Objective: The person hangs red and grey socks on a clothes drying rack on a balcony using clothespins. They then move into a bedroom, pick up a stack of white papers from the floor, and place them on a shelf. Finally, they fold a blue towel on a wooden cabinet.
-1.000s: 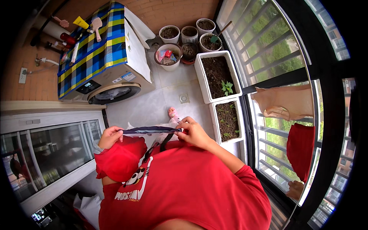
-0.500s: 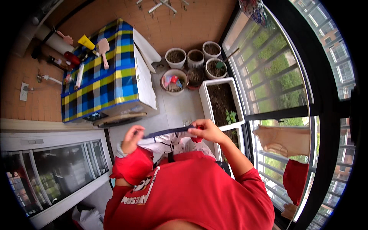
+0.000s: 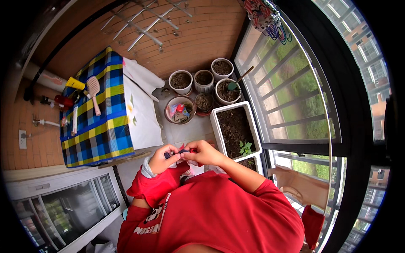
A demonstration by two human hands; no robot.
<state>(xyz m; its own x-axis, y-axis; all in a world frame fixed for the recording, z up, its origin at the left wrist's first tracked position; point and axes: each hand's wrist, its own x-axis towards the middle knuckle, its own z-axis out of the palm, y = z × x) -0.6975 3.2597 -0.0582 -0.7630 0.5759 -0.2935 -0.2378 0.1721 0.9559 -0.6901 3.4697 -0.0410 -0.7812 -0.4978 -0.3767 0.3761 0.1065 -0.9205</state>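
Note:
My left hand [image 3: 161, 160] and my right hand [image 3: 203, 153] are close together in front of my chest, fingers pinched. Between them is a bunched dark blue cloth strip [image 3: 169, 155], mostly covered by the fingers. A small red piece shows at the right fingers; its kind cannot be made out. Pale cloth hangs below the hands, largely hidden. Red cloth [image 3: 148, 185] lies around my left forearm, and a light grey band [image 3: 147, 168] circles the left wrist.
Several soil-filled pots [image 3: 181, 82] and white planter boxes [image 3: 236, 131] stand ahead by the window. To the left is a table with a checked cloth [image 3: 93, 126], bearing a pink hairbrush [image 3: 93, 90] and yellow tube [image 3: 75, 83]. A metal drying rack [image 3: 147, 27] hangs above.
The hands have come together, and the strip once stretched between them is now bunched in the fingers. My view has tilted up, showing more of the drying rack.

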